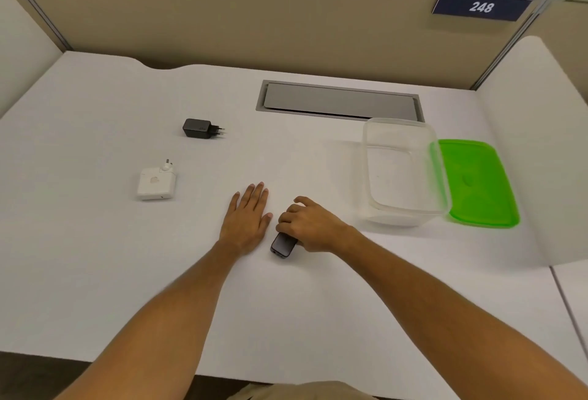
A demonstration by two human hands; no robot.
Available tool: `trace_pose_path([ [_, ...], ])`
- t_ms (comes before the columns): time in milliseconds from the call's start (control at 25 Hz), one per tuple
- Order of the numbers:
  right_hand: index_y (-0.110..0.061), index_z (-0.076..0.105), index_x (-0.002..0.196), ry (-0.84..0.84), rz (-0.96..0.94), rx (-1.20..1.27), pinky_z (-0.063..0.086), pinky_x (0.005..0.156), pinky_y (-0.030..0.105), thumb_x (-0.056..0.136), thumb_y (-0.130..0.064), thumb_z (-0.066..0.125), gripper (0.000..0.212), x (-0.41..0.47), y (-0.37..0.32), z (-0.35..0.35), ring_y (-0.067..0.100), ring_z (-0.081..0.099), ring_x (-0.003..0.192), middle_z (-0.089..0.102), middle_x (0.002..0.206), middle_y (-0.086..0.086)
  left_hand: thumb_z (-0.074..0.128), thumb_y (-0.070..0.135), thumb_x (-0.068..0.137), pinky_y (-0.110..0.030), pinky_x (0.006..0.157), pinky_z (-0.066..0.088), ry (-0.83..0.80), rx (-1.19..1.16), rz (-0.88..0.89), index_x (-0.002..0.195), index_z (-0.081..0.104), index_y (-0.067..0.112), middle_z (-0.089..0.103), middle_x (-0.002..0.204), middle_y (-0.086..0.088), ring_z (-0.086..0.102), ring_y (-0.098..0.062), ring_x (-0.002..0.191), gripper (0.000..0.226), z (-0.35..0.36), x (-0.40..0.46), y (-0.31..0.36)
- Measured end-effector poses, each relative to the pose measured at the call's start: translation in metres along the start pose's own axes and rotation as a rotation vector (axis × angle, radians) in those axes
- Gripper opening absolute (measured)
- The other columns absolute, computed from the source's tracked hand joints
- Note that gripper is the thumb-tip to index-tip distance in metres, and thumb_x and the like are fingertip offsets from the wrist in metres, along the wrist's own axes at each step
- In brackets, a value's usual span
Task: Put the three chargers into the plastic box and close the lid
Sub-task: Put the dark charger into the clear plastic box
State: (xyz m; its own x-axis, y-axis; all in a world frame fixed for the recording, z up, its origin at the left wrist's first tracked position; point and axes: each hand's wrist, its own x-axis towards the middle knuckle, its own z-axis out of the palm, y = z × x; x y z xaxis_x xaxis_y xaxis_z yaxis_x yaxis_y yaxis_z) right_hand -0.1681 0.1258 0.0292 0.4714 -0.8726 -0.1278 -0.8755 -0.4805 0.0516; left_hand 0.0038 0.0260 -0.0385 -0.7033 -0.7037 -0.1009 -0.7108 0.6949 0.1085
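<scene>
The dark charger (283, 245) under the right hand (310, 224) was largely hidden: only its near, rounded end showed below the curled fingers (288, 216), and its plug end could not be made out. The clear box (404, 174) was hard to read against the white desk (95, 272); its walls showed mainly as faint outlines. Both forearms were cut off by the bottom of the frame.

Three chargers were in view: the dark one in the right hand, a black charger (198, 128) and a white charger (156, 183). There was one box and one green lid (477, 183).

The right hand's fingers were closed around the dark charger from above, the index finger raised off it; the charger appeared to rest on the desk, near the middle of the surface. The left hand (248, 218) lay flat on the desk just beside it, fingers extended and close together, holding nothing.

The black charger lay toward the far left of the desk, pins pointing right. The white charger lay nearer the front edge on the left, pins at its far side, well apart from both hands. The box stood open toward the right edge, empty, with the lid flat on the desk touching or partly under its right side. A grey cable hatch (339, 101) was set into the desk behind the box.
</scene>
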Motion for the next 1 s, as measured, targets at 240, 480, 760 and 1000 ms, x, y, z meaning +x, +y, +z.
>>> trace_pose_path([
  [240,-0.014,0.067,0.106,0.173,0.239,-0.031,0.036,0.107,0.045,0.074,-0.025,0.074,0.035,-0.015,0.042,-0.038,0.026,0.067,0.087,0.071,0.1,0.003,0.007,0.046,0.091,-0.043,0.118,0.008,0.03,-0.011,0.005,0.149,0.015,0.014,0.013,0.159,-0.003,0.008,-0.019,0.146,0.067,0.002,0.001,0.0],
  [480,-0.013,0.063,0.113,0.18,0.56,-0.028,0.038,0.098,0.039,0.08,-0.028,0.066,0.036,-0.044,0.096,-0.078,0.031,0.064,0.093,0.068,0.108,0.006,0.004,0.048,0.091,-0.041,0.119,0.005,0.023,-0.005,0.005,0.15,0.01,0.014,0.008,0.16,-0.001,0.003,-0.017,0.147,0.068,0.002,0.001,0.0],
  [760,-0.011,0.062,0.102,0.196,0.939,0.101,0.04,0.065,0.034,0.078,-0.025,0.066,0.028,-0.079,0.133,-0.08,0.035,0.061,0.091,0.065,0.101,0.008,0.002,0.048,0.09,-0.039,0.119,0.002,0.022,-0.015,0.007,0.15,0.006,0.015,0.005,0.16,0.001,0.001,-0.016,0.147,0.068,0.003,0.002,-0.001],
  [1000,-0.009,0.062,0.098,0.066,1.141,0.15,0.039,0.062,0.031,0.077,-0.018,0.062,0.024,-0.099,0.138,-0.058,0.036,0.062,0.089,0.066,0.099,0.011,0.003,0.048,0.09,-0.038,0.119,0.001,0.033,-0.019,0.006,0.15,0.007,0.015,0.006,0.16,0.001,0.002,-0.015,0.147,0.068,0.002,0.001,0.0],
])
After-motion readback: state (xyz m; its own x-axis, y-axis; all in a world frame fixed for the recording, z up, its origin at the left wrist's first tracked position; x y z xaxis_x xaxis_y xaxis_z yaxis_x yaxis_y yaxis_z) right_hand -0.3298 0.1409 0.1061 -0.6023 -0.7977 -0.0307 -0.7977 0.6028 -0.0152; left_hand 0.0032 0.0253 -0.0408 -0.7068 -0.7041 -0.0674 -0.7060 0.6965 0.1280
